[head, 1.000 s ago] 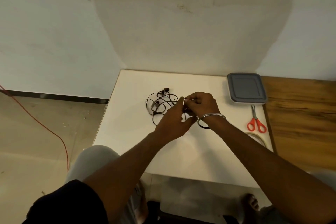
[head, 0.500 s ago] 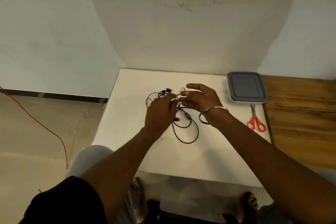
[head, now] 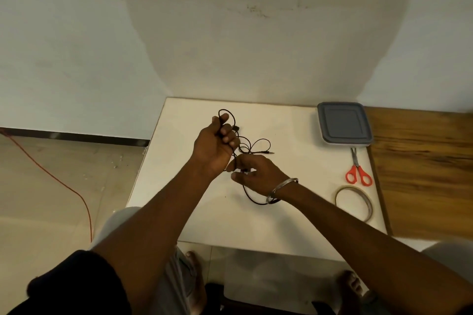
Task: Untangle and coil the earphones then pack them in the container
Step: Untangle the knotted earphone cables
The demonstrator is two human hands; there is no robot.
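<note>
While its grey lid sits closed on it, the container (head: 344, 124) shows nothing of what is inside; square, rounded corners, standing on the white counter (head: 179, 174).

Earphones (head: 252, 146): black cord, tangled, well to the left of the container, partly lifted off the counter. The long axis of the bundle runs from far to near: one loop stands above the fist at the far end, and a wider loop lies on the counter at the near end. The plug (head: 268, 152) lies about level, its tip pointing toward the container's side.

Left hand (head: 215, 147): farthest left of the container, raised, grip closed as a fist round several strands of the cord, thumb up.

Right hand (head: 256, 176): between the left hand and the container, nearer the viewer, grip pinching the cord between thumb and fingertips. A metal bangle (head: 281, 189) sits at its wrist.

Scissors (head: 357, 171): red handles, just on the near side of the container, blades pointing at it.

Tape roll (head: 354, 202): lying flat, nearer still than the scissors, in line with the container.

Wooden surface (head: 422, 174): adjoining, to the right of the container.
</note>
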